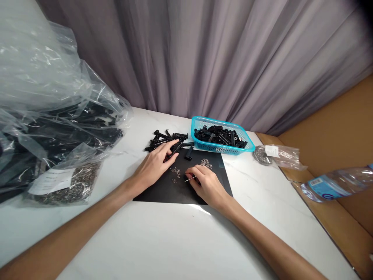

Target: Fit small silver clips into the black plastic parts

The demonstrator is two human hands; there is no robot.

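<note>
My left hand [155,163] is at the near edge of a pile of black plastic parts [159,140], with a long black plastic part [175,147] between its thumb and fingers. My right hand [205,182] pinches a thin, pale metal rod-like tool [190,179], its tip pointing left; the rest of it is hidden in the fingers. Both hands are over a black mat [171,196]. Small metal clips or springs [175,171] lie scattered between the hands, and a denser heap of them [206,163] sits just beyond my right hand. One black part [189,153] lies apart on the mat.
A blue basket [224,148] full of black parts stands behind the mat. Large clear bags [96,89] of black parts and a bag of small metal pieces [84,179] are at left. At right are another small bag [264,154], a plastic bottle [332,186] and cardboard [335,128].
</note>
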